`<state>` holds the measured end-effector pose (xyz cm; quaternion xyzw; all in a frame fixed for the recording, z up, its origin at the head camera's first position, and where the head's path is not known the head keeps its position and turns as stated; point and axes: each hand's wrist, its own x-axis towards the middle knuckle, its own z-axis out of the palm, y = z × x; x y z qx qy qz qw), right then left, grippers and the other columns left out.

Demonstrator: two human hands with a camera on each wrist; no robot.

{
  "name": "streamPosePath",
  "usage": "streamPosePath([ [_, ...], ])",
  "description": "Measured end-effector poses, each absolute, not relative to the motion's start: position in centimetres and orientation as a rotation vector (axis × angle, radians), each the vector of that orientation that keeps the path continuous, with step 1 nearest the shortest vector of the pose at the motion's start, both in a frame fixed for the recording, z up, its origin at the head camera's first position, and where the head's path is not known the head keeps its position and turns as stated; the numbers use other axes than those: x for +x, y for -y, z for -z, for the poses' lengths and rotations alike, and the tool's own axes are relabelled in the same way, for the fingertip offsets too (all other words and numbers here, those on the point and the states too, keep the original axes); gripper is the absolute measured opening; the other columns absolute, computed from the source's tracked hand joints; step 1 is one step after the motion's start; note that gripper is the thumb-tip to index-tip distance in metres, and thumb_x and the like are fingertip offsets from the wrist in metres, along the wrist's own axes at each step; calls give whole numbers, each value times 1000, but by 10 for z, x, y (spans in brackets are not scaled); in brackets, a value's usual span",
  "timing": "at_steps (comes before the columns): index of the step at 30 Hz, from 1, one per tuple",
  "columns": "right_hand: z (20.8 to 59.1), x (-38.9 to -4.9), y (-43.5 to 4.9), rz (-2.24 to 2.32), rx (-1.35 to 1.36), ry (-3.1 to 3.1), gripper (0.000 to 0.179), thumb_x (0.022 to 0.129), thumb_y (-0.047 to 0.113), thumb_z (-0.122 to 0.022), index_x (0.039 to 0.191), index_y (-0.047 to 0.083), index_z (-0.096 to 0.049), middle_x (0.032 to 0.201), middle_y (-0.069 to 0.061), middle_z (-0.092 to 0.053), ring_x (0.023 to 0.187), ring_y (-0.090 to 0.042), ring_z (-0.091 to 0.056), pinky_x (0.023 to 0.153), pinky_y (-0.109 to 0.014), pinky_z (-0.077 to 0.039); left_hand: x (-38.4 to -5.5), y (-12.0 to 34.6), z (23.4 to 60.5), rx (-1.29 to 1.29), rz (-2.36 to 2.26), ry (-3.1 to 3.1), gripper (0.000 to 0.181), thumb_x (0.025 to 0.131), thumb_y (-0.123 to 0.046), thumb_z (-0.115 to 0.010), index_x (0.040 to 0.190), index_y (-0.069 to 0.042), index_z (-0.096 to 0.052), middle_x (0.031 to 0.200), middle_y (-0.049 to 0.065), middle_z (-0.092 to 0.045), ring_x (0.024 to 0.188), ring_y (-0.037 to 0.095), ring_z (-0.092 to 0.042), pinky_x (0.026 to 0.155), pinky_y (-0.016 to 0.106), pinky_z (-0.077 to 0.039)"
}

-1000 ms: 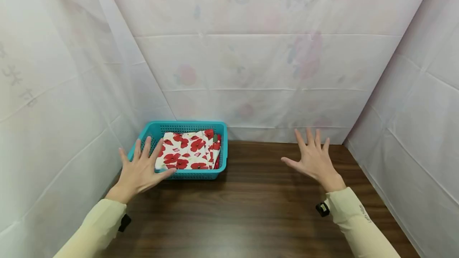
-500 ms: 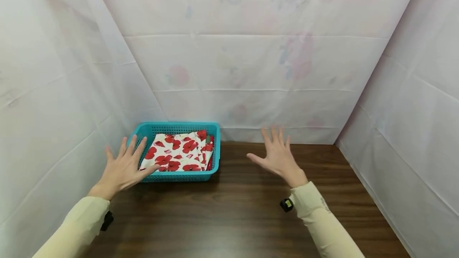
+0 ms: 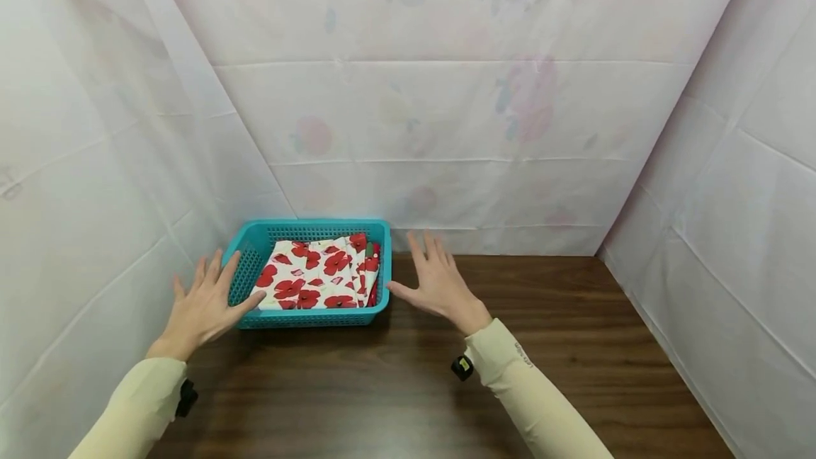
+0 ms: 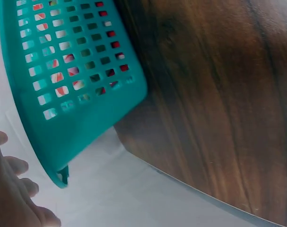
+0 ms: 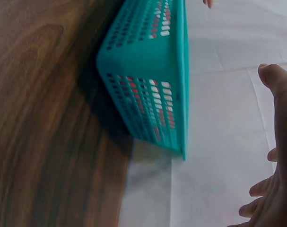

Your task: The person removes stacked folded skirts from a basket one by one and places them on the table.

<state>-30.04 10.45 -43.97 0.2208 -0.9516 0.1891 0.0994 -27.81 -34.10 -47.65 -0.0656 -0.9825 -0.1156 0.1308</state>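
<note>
A teal plastic basket [image 3: 381, 299] with perforated walls stands at the back left of the table. Folded white cloth [image 3: 319, 271] printed with red poppies lies inside, and a strip of red and green fabric [image 3: 375, 261] shows along its right side. Over the basket's left rim my left hand [image 3: 199, 310] hovers, fingers spread and holding nothing. My right hand [image 3: 440, 285] is just past the right rim, its fingers extended and its thumb pointing toward the basket. Both wrist views show the basket's outer wall [image 4: 82, 127] beside each hand, the right hand [image 5: 280, 156] above rim level.
A dark wood-grain table [image 3: 510, 331] carries the basket. White sheets with faint prints hang as a back wall [image 3: 446, 112], a left wall [image 3: 83, 183] and a right wall [image 3: 739, 218]. The basket stands close to the left and back sheets.
My right hand has moved left across the table to the basket's right side. The left hand stays near the left rim, fingers still spread. The view has shifted slightly right.
</note>
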Motion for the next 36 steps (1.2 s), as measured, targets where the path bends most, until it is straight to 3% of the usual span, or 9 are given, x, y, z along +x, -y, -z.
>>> streamPosePath([
  [9, 460, -297, -77, -551, 856, 2859, 104, 92, 74, -53, 167, 15, -12, 173, -17, -10, 157, -42, -18, 122, -61, -29, -279, 346, 487, -141, 325, 2918, 106, 92, -75, -50, 166, -13, -7, 165, 34, -15, 144, 62, -22, 98, 86, -30],
  [15, 471, -295, -61, -564, 904, 2868, 103, 93, 74, -52, 166, 12, -15, 172, -17, -14, 156, -41, -22, 121, -59, -34, -281, 350, 494, -144, 336, 2890, 104, 92, -73, -52, 166, -13, -13, 163, 34, -20, 140, 60, -30, 93, 83, -39],
  [23, 481, -296, -48, -582, 926, 2890, 103, 95, 76, -44, 167, 12, -9, 174, -14, -7, 159, -42, -14, 123, -57, -30, -282, 353, 502, -121, 372, 2933, 103, 93, -74, -50, 166, -12, -11, 164, 34, -17, 141, 60, -26, 93, 84, -37],
  [36, 496, -293, -36, -469, 955, 2921, 95, 99, 75, -35, 166, 9, -16, 173, -20, -5, 160, -42, -6, 125, -54, -28, -280, 353, 501, -154, 406, 2988, 97, 95, -70, -49, 165, -10, -18, 165, 35, -15, 141, 63, -20, 101, 85, -29],
])
